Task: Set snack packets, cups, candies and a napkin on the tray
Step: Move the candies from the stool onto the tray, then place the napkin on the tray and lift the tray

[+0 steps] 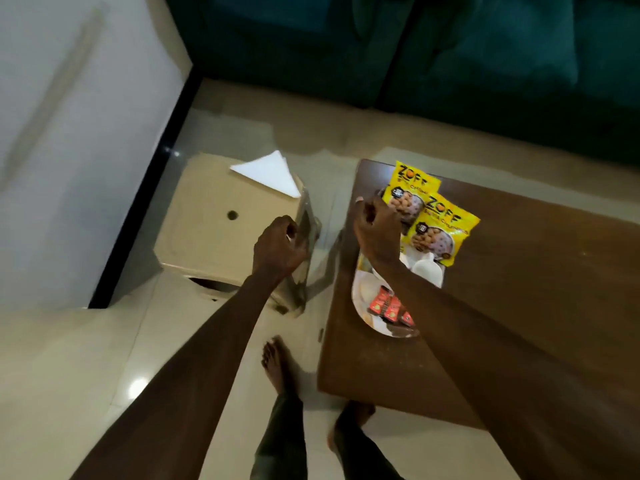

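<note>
A white oval tray [363, 292] lies on the brown table [536, 289]. On it are two yellow snack packets [441, 233], white cups [427, 270] and several red candies [391, 306]. A folded white napkin [270, 171] lies on the beige stool [207, 233] left of the table. My right hand [375, 230] hovers over the tray's far end, fingers curled against the nearer packet's edge; whether it grips the packet is hidden. My left hand [280, 247] hangs over the stool's right edge, below the napkin, fingers curled with nothing visible in them.
A dark teal sofa [433, 53] runs along the far side. A white wall [69, 133] with a black strip stands at the left. My bare feet [277, 362] stand on the glossy tiled floor between stool and table.
</note>
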